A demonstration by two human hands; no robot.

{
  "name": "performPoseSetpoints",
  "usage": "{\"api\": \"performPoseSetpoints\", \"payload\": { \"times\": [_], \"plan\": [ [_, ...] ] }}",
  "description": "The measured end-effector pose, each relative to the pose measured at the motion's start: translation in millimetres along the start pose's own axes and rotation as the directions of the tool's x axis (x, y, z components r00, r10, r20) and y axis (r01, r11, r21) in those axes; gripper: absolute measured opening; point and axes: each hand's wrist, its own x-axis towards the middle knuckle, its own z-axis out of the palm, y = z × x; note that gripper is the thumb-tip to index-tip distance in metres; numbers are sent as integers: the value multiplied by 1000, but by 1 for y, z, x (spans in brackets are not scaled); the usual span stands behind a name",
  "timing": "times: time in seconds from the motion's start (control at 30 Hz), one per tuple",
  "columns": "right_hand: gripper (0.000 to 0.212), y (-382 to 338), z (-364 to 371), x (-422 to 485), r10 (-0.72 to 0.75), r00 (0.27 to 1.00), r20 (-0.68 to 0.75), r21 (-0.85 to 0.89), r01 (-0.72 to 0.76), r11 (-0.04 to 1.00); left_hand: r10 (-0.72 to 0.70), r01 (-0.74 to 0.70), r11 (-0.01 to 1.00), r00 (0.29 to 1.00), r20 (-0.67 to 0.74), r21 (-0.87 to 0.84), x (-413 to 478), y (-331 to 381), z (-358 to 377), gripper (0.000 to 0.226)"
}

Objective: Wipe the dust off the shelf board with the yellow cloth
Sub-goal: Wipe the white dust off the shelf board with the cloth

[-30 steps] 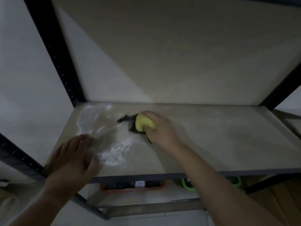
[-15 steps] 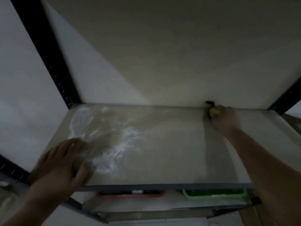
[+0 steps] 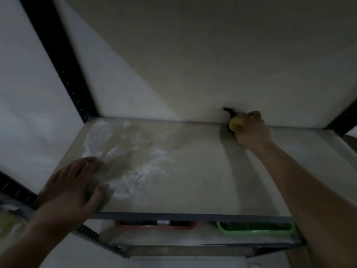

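Dust (image 3: 135, 171) by the spread, flat left hand (image 3: 73, 182) could smear under it; right hand (image 3: 251, 130) grips the cloth (image 3: 234, 123) well away.

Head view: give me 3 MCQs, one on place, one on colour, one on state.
1. Where is the cloth?
A) at the back edge of the shelf board, right of centre
B) at the front left corner
C) on the lower shelf

2. What colour is the tray under the board's right part?
A) blue
B) green
C) white

3. How is the left hand?
A) resting on the board, holding nothing
B) gripping the cloth
C) out of view

Answers: 1 A, the right hand grips it at the far edge; 2 B, its bright green rim shows below the board; 3 A, its fingers lie spread beside the dust.
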Motion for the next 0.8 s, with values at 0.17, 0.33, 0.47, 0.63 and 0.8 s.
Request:
{"api": "performPoseSetpoints", "payload": {
  "times": [0.17, 0.33, 0.47, 0.63, 0.8],
  "plan": [
    [36, -52, 41, -3, -226, 973, 57, -75, 230, 970, -1, 1, 1000, 1000, -22, -10, 0, 3, -2, 64],
    [25, -190, 44, -63, -701, 712, 43, 167, 686, 708, 7, -7, 1000, 1000, -28, -7, -3, 0, -2, 64],
    [35, -181, 22, -42, -683, 730, -2, 108, 680, 726, 15, -16, 1000, 999, -51, -26, -3, -1, -1, 63],
    [52, -131, 43, -28, -302, 952, -44, -12, 302, 953, 7, -7, 1000, 999, -52, -2, -2, 0, 0, 61],
    [32, -184, 48, -89, -632, 775, 18, 96, 627, 773, -3, 3, 1000, 999, -35, -6, -2, 2, -2, 61]
  ]
}}
